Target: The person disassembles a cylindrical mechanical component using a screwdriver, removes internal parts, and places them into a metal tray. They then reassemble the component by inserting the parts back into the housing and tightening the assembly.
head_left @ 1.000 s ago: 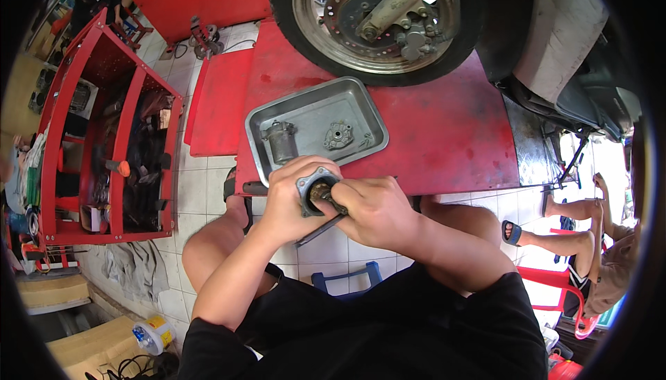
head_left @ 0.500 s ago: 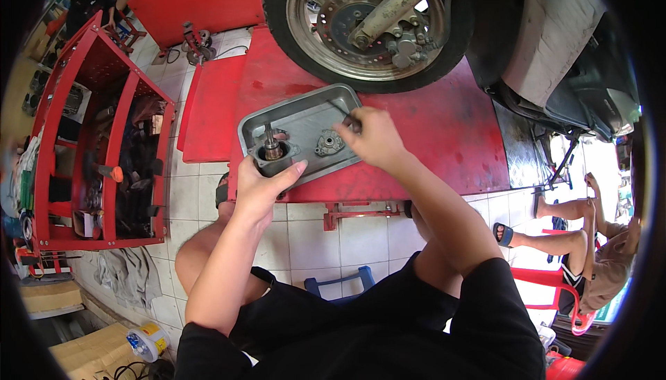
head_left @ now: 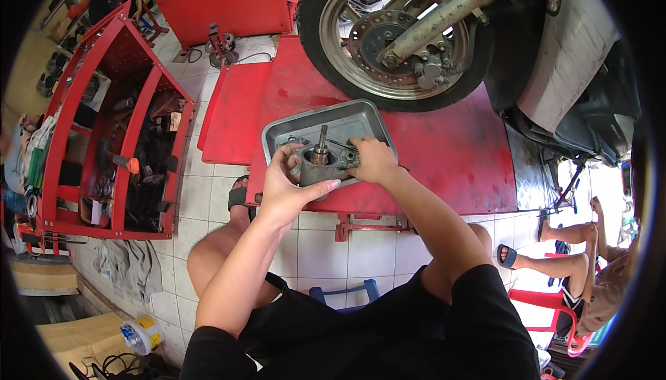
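My left hand (head_left: 283,189) is wrapped round a grey metal cylindrical housing (head_left: 316,174), thumb along its near side. A bright metal shaft (head_left: 323,136) stands up out of the housing's open top. My right hand (head_left: 375,160) is closed beside it, on a thin dark rod-like tool (head_left: 339,144) that is mostly hidden by the fingers. By the right fingertips is a small grey metal cover (head_left: 352,157) with a round hole; I cannot tell whether the fingers touch it. Both hands are over a shallow grey metal tray (head_left: 383,124).
The tray lies on a red lift platform (head_left: 444,165). A motorcycle front wheel (head_left: 331,68) stands just beyond it. A red tool cart (head_left: 114,130) is at left. A blue stool (head_left: 345,290) shows below me. At right a person (head_left: 596,290) sits on a red chair (head_left: 541,300).
My right hand has come down from the tray's far right side to beside the housing. The housing, in my left hand, has moved right over the tray. The whole view has shifted slightly.
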`<control>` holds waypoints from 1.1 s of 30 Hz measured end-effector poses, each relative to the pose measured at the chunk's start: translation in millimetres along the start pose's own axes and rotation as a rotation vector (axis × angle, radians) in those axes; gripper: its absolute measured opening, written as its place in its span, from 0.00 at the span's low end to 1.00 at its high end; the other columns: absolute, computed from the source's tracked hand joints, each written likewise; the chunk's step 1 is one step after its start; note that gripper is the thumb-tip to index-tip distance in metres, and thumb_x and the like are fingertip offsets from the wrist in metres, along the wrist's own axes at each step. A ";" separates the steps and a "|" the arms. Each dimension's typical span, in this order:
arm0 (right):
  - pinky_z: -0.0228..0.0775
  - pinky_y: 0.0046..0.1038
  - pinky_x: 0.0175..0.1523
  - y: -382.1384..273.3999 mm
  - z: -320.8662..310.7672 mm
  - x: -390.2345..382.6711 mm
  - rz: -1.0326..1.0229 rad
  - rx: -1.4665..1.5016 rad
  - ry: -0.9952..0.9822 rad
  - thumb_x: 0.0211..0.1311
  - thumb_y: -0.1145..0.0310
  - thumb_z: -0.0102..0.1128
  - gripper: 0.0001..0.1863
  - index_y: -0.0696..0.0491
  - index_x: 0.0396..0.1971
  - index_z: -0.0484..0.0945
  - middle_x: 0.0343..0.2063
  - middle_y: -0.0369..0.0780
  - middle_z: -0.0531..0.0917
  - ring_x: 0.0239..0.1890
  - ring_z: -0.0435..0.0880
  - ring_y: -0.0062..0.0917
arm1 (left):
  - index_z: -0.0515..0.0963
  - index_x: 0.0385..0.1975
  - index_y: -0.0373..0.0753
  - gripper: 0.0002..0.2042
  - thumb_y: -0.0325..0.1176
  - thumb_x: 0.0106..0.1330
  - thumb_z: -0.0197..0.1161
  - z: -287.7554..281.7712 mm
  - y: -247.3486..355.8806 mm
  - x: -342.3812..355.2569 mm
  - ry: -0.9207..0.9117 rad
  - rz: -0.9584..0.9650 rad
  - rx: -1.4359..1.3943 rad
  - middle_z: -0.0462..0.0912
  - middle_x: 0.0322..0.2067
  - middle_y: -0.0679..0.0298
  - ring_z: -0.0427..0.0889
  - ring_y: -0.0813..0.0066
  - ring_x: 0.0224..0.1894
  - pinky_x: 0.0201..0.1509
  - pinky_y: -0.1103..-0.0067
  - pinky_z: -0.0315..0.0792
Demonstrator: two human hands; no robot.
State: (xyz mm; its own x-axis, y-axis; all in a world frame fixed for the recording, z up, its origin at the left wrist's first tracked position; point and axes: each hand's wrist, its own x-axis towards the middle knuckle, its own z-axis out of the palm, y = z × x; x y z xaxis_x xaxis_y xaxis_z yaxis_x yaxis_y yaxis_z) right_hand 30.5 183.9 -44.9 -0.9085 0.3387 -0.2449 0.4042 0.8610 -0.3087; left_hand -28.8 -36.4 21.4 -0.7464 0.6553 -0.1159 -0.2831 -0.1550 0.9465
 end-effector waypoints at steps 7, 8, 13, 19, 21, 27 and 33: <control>0.77 0.30 0.47 28.4 -27.4 3.2 -0.158 0.545 0.169 0.37 0.64 0.81 0.39 0.58 0.55 0.77 0.57 0.49 0.79 0.38 0.87 0.30 | 0.70 0.55 0.32 0.24 0.27 0.60 0.71 -13.4 2.6 9.2 -0.138 -0.161 -0.393 0.80 0.46 0.56 0.82 0.66 0.45 0.44 0.72 0.79; 0.75 0.26 0.43 27.9 -38.7 -4.1 -0.169 0.745 0.111 0.38 0.68 0.80 0.39 0.58 0.56 0.75 0.58 0.48 0.78 0.33 0.82 0.24 | 0.71 0.56 0.32 0.22 0.30 0.64 0.69 -13.1 3.0 9.5 -0.199 -0.194 -0.478 0.81 0.45 0.56 0.82 0.65 0.44 0.41 0.72 0.78; 0.62 0.12 0.32 25.8 -88.8 -54.0 -0.351 1.247 -0.005 0.41 0.86 0.73 0.42 0.58 0.63 0.68 0.63 0.41 0.76 0.21 0.57 0.07 | 0.70 0.56 0.33 0.23 0.36 0.65 0.68 -7.1 8.7 3.6 -0.266 -0.205 -0.493 0.80 0.43 0.56 0.79 0.66 0.35 0.32 0.79 0.68; 0.57 0.09 0.29 1.2 -114.8 -95.3 -0.440 1.220 -0.006 0.40 0.88 0.72 0.44 0.58 0.63 0.66 0.63 0.40 0.76 0.20 0.51 0.05 | 0.67 0.47 0.38 0.20 0.34 0.63 0.70 3.7 6.0 -1.3 -0.237 -0.165 -0.371 0.78 0.35 0.58 0.78 0.71 0.29 0.25 0.82 0.64; 0.58 0.09 0.30 0.0 -114.8 -97.9 -0.448 1.185 0.001 0.40 0.88 0.73 0.44 0.58 0.63 0.66 0.63 0.39 0.77 0.19 0.51 0.06 | 0.67 0.46 0.39 0.19 0.34 0.63 0.70 5.2 2.8 -1.7 -0.233 -0.159 -0.353 0.78 0.34 0.59 0.78 0.72 0.28 0.25 0.83 0.64; 0.57 0.11 0.30 1.5 -108.8 -94.5 -0.388 1.154 0.042 0.40 0.87 0.73 0.44 0.58 0.63 0.67 0.57 0.34 0.80 0.20 0.50 0.07 | 0.67 0.46 0.39 0.19 0.34 0.63 0.71 6.8 5.4 -0.2 -0.231 -0.135 -0.308 0.77 0.35 0.61 0.78 0.74 0.28 0.24 0.84 0.64; 0.50 0.14 0.27 -7.5 -106.6 -95.7 -0.396 0.997 0.020 0.38 0.85 0.72 0.42 0.56 0.62 0.71 0.44 0.28 0.81 0.20 0.50 0.08 | 0.68 0.46 0.38 0.19 0.34 0.62 0.72 3.8 0.4 0.2 -0.238 -0.116 -0.243 0.76 0.35 0.62 0.78 0.77 0.28 0.24 0.85 0.63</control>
State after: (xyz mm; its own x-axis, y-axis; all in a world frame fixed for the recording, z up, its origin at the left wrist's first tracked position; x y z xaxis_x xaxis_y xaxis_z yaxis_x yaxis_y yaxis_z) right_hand 103.1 185.6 78.9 -0.9918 0.1174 0.0495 -0.0231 0.2163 -0.9761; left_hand -26.8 -33.5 22.9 -0.5477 0.8284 -0.1177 -0.5140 -0.2221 0.8285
